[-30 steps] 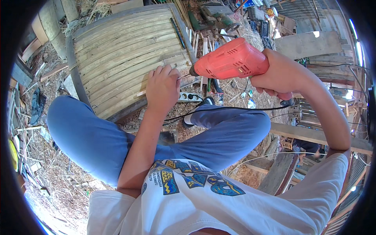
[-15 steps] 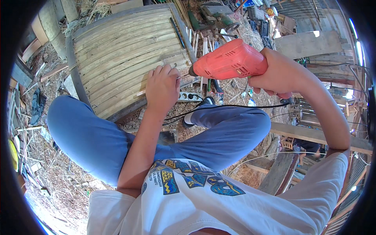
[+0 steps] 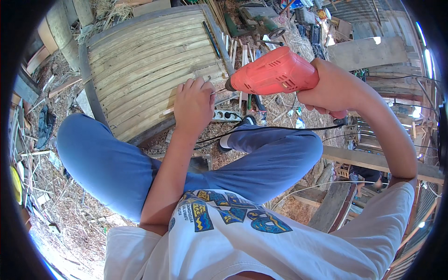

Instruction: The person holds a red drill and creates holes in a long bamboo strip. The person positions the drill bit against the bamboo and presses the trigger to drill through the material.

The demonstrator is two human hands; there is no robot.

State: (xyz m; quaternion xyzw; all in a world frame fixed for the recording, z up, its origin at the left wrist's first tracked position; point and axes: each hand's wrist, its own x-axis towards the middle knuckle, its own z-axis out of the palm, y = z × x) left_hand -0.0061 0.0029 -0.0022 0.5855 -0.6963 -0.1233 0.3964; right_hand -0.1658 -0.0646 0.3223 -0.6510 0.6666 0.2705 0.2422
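Observation:
My right hand (image 3: 329,88) is wrapped round the handle of a red corded drill (image 3: 273,70), held level with its black chuck pointing left. A thin bit runs from the chuck to the fingertips of my left hand (image 3: 193,100), which are curled over what appears to be a pale thin wooden stick (image 3: 167,111) at the right part of a slatted wooden board (image 3: 135,60). The exact grip is hidden under my fingers. The drill's black cord (image 3: 280,126) runs across above my bent right leg.
A white power strip (image 3: 226,115) lies beyond my legs, near loose wood strips (image 3: 243,60) and scrap on the straw-strewn ground. Planks (image 3: 366,51) and corrugated sheets line the right. Part of another person (image 3: 366,176) shows at the lower right, behind a beam.

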